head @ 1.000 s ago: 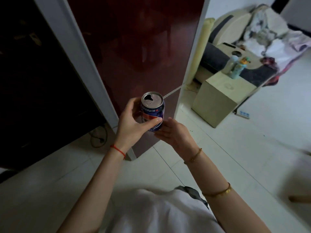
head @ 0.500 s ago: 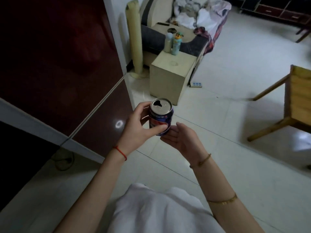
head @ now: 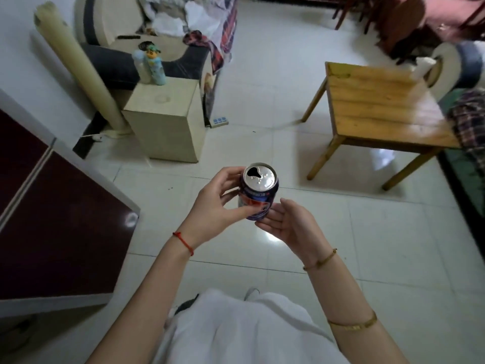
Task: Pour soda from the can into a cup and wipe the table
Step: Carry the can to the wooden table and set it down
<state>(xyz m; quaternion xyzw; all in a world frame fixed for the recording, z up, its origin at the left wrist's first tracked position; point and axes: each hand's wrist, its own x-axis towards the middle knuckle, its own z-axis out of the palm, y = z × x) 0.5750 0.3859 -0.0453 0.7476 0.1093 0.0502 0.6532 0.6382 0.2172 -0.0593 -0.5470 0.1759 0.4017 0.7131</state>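
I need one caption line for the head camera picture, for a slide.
Left hand grips an opened soda can upright, right hand cupped beside its base, wooden table ahead.

quick count, nothing fancy:

- soda can: 1, opened, upright
- hands: 2, left hand wrapped round can, right hand open, fingertips at can's base
- bottles: 2, standing together at back left corner of beige cabinet
- beige cabinet: 1
- wooden table: 1, three legs showing, plaid cloth over its right edge
- cardboard tube: 1, leaning against wall
- red string bracelet: 1, left wrist
- gold bangles: 2, thin one at right wrist, wider one up forearm
- power strip: 1, on floor
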